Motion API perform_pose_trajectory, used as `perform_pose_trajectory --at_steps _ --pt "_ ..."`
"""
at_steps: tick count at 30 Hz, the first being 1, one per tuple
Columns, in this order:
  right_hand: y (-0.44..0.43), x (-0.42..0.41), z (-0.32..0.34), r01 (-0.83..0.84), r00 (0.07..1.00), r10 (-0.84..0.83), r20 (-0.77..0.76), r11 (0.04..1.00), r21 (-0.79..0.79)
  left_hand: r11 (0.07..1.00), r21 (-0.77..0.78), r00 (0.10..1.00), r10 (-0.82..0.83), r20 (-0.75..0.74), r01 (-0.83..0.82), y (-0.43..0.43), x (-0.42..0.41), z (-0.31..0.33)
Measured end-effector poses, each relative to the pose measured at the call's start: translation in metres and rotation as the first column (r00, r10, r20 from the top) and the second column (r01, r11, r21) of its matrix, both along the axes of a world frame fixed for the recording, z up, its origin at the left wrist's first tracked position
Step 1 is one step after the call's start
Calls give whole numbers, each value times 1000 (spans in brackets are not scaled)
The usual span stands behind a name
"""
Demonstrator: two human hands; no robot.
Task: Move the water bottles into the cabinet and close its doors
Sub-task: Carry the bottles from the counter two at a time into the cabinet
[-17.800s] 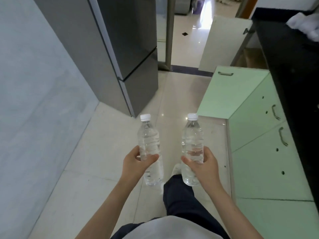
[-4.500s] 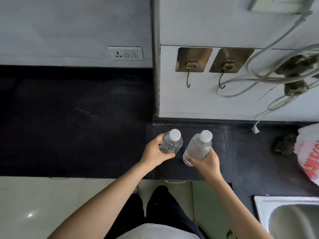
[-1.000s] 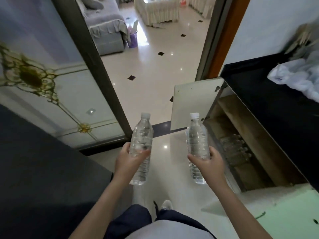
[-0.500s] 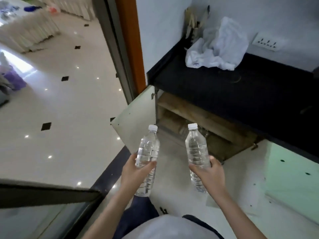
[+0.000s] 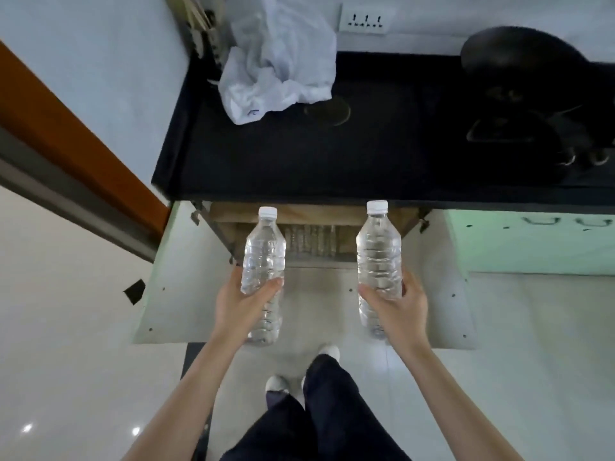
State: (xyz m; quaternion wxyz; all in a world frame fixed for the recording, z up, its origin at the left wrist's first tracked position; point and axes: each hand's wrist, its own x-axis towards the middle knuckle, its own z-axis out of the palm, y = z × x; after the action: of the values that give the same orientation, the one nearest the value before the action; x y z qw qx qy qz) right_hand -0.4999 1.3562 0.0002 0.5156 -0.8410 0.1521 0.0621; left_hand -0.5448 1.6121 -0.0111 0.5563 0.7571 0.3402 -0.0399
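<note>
At the far left, an orange-brown wooden door frame (image 5: 70, 138) is seen running down towards the floor. Beside it, the white left cabinet door (image 5: 186, 277) is swung fully open over the pale tiled floor (image 5: 66, 327). A clear plastic water bottle with a white cap (image 5: 263, 254) is gripped round its lower half by the left hand (image 5: 243, 307), the thumb being wrapped across the front, and it is held upright in front of the cabinet opening. Between the two bottles, the wooden cabinet interior (image 5: 312, 217) is exposed, and a row of ribbed clear shapes (image 5: 309, 239) on its shelf can be made out (possibly other bottles, though the shadow makes this uncertain). A second clear plastic water bottle with a white cap (image 5: 379, 254) is clasped in the same manner by the right hand (image 5: 399, 304), upright and well apart from the first. Neither bottle has been placed inside. The white right cabinet door (image 5: 446, 261) is likewise open. Above, a crumpled white plastic bag (image 5: 279, 68) is lying on the black countertop (image 5: 299, 154), a white wall socket (image 5: 364, 19) is mounted behind it, and a dark round pan (image 5: 519, 71) is set at the far right, over pale green closed cabinet fronts (image 5: 532, 244).
</note>
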Motion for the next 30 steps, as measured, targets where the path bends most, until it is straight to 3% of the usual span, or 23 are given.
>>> perform_pose_trajectory --at_steps 8,16,30 --pt "-4 45 -105 -20 984 0 -176 993 -113 999 -33 983 6 -184 -12 -4 35 -88" --pt "21 87 -223 -108 968 68 -244 982 -156 999 -54 955 -14 -297 -2 16 96 -214" --pt "65 160 -595 -146 978 120 -171 978 -151 994 -99 982 15 -189 -35 54 188 -588"
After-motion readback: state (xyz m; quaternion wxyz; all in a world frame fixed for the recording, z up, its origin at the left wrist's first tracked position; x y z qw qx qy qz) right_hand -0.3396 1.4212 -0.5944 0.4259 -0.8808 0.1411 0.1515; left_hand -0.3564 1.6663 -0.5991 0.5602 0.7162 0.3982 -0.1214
